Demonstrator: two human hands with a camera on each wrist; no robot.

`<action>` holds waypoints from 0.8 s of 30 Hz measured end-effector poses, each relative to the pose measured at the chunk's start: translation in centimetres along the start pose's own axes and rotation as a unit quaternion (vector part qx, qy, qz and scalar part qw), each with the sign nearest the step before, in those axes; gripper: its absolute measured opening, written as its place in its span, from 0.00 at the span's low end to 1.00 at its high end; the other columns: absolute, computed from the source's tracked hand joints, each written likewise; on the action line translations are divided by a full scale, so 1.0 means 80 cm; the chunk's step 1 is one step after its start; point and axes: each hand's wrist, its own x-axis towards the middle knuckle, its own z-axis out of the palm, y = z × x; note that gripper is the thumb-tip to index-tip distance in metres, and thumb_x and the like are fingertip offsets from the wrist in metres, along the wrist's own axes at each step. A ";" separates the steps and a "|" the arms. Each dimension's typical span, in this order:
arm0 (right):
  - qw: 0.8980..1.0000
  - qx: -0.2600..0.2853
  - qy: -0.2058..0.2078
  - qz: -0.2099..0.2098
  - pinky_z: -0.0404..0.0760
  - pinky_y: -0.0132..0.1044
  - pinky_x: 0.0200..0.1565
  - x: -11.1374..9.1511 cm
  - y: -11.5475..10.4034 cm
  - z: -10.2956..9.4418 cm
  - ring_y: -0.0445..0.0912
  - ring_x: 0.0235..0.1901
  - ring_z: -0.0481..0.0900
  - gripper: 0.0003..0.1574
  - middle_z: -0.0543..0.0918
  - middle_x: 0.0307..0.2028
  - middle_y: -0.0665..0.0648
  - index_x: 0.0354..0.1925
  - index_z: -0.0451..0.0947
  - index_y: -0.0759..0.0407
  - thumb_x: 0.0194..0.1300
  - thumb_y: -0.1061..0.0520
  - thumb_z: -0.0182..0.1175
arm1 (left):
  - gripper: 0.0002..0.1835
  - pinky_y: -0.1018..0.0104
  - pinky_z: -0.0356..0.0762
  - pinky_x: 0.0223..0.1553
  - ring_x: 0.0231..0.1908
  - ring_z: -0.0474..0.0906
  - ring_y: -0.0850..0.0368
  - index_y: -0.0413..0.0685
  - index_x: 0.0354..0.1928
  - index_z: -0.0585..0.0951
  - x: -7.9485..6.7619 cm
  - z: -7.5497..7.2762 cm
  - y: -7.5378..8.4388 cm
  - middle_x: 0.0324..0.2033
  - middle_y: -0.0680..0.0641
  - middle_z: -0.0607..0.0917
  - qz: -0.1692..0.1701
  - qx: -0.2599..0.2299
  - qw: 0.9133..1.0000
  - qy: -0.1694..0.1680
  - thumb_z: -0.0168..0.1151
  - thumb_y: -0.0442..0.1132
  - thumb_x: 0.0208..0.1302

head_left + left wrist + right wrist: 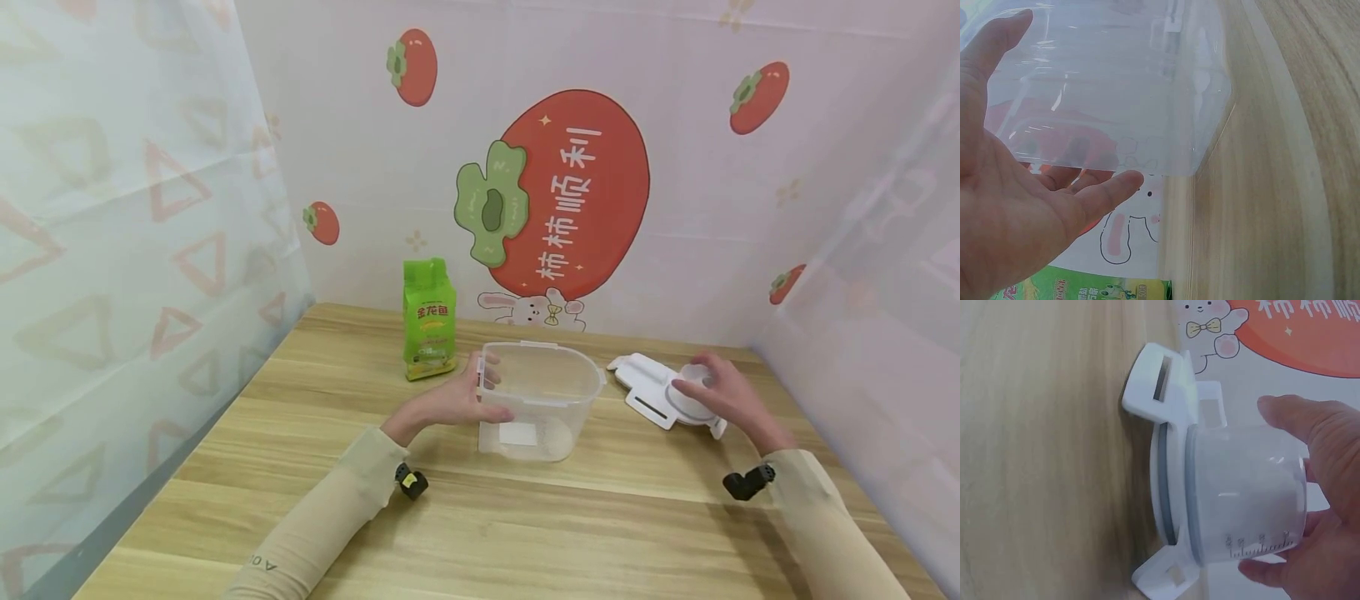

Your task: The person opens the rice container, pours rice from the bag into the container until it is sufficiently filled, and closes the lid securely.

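Observation:
A clear plastic container [551,412] stands upright and uncovered in the middle of the table. At its left end my left hand [456,398] grips the wall, the thumb on the near side and the fingers round the far side. To the right lies a white lid [643,385] with side flaps, flat on the table. On this lid sits a clear measuring cup [1247,487] with scale marks, its open-looking end away from my view. My right hand [727,398] holds the cup between thumb and fingers; part of those fingers is hidden behind it.
A green packet [429,329] with yellow and white print stands upright behind the container, to its left. The wood-grain table [525,533] meets a printed cloth backdrop [697,233] at the back, with cloth on both sides too.

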 end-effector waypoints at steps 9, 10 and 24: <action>1.000 -0.006 0.010 0.003 0.68 0.66 0.55 0.004 -0.017 0.003 0.71 0.57 0.67 0.43 0.68 0.61 0.79 0.64 0.61 0.74 0.69 0.42 0.57 | 0.48 0.51 0.74 0.60 0.63 0.69 0.47 0.55 0.68 0.51 -0.002 0.000 0.004 0.60 0.43 0.70 -0.003 0.001 1.000 -0.002 0.72 0.53 0.54; 1.000 -0.009 0.014 0.003 0.67 0.66 0.55 0.005 -0.018 0.004 0.72 0.57 0.66 0.42 0.68 0.60 0.79 0.64 0.61 0.74 0.69 0.43 0.57 | 0.48 0.51 0.74 0.60 0.63 0.69 0.47 0.54 0.68 0.51 -0.002 0.000 0.003 0.60 0.43 0.70 -0.004 0.001 1.000 -0.001 0.72 0.53 0.55; 0.993 0.025 0.110 -0.019 0.66 0.66 0.56 0.005 -0.056 0.014 0.72 0.58 0.66 0.34 0.70 0.58 0.80 0.62 0.64 0.76 0.68 0.53 0.57 | 0.47 0.52 0.75 0.58 0.63 0.69 0.47 0.54 0.67 0.51 -0.002 0.001 0.002 0.60 0.43 0.70 0.001 0.007 1.000 0.004 0.72 0.52 0.55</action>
